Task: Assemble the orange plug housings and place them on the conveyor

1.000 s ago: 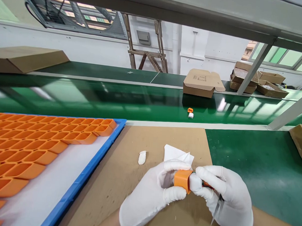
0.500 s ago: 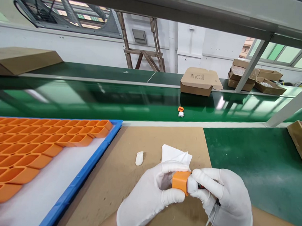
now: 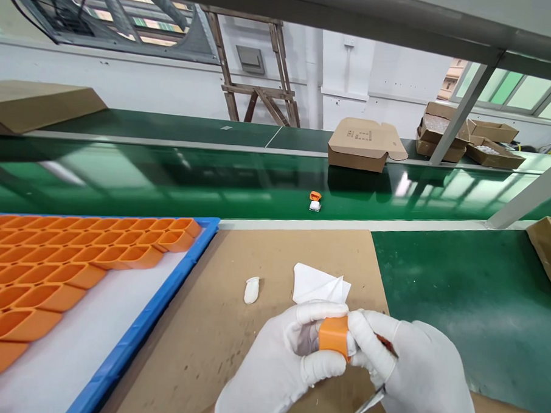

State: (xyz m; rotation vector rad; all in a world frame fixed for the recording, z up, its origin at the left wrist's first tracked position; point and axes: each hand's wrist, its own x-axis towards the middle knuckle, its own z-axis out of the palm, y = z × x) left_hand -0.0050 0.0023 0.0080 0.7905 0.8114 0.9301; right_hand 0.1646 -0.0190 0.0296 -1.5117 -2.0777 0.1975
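Note:
My left hand (image 3: 280, 362), in a white glove, is closed around an orange plastic sleeve (image 3: 332, 335), thumb below and fingers above. Against the sleeve's right end, the gloved fingertips of my right hand (image 3: 419, 368) press a white piece (image 3: 351, 344), mostly hidden by them. Metal tweezers (image 3: 368, 404) are held in the same hand, their tips pointing down and left out of the palm. A thin reddish-brown item (image 3: 387, 345) shows between its fingers; I cannot make out what it is. Folded white paper (image 3: 320, 286) lies just behind the sleeve.
A small white rounded piece (image 3: 252, 290) lies on the cardboard sheet (image 3: 224, 326). At left, a blue-edged tray (image 3: 147, 310) holds rows of orange sleeves (image 3: 38, 293). Beyond, a green conveyor belt (image 3: 239, 193) carries an orange-and-white piece (image 3: 315, 201). A cardboard box (image 3: 357, 158) stands behind it.
The white piece shows less beside the sleeve, and my right fingers are closer to it. The tweezers have swung leftward. On the belt, the orange-and-white piece has shifted left.

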